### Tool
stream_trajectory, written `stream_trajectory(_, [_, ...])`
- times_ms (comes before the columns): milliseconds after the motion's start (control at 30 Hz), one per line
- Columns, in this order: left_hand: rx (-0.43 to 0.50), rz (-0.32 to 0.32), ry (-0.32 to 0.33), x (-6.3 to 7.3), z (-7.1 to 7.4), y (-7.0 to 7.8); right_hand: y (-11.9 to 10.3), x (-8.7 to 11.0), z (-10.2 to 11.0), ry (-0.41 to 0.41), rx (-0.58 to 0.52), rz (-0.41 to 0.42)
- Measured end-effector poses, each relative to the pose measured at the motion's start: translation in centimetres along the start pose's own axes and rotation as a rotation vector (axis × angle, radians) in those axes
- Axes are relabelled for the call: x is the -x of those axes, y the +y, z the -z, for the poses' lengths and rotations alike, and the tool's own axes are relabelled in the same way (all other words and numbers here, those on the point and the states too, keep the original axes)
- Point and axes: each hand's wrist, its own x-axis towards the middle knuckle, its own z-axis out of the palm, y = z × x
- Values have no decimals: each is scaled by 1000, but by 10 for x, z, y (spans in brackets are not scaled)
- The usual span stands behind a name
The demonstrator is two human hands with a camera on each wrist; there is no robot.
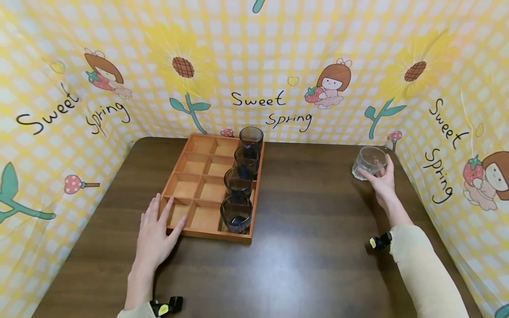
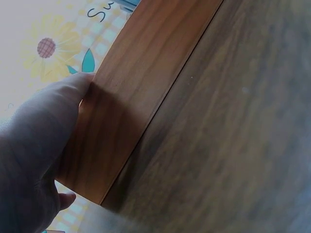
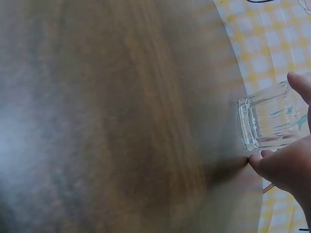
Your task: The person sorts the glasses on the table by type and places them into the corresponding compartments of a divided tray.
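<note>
My right hand holds a clear glass tumbler at the far right of the table, thumb on one side and fingers on the other. In the right wrist view the clear tumbler shows its thick, faceted base. Over at the left, my left hand rests on the near-left corner of a wooden compartment tray, fingers extended. Its thumb lies over the top of the tray's near wall. Several dark-tinted glasses, including the nearest one, stand in the tray's right-hand column.
The tray's left and middle columns have bare compartments. A dark wooden table lies under everything. Yellow checked cloth with printed flowers walls in the back and both sides.
</note>
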Motion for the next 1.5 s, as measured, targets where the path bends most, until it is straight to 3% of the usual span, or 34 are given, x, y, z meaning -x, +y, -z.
stream_trajectory(267, [10, -15, 25, 11, -2, 2, 5, 2, 3, 90, 28, -43])
stream_trajectory(567, [10, -7, 21, 12, -1, 2, 3, 3, 4, 139, 50, -5])
stream_trajectory(800, [-1, -5, 21, 9, 0, 1, -4, 2, 3, 86, 6, -7])
stream_trajectory(1267, [5, 2, 16, 4, 2, 1, -30, 12, -19, -129, -8, 68])
stream_trajectory(1500, [3, 1, 14, 4, 3, 2, -53, 21, -40, -176, 110, 93])
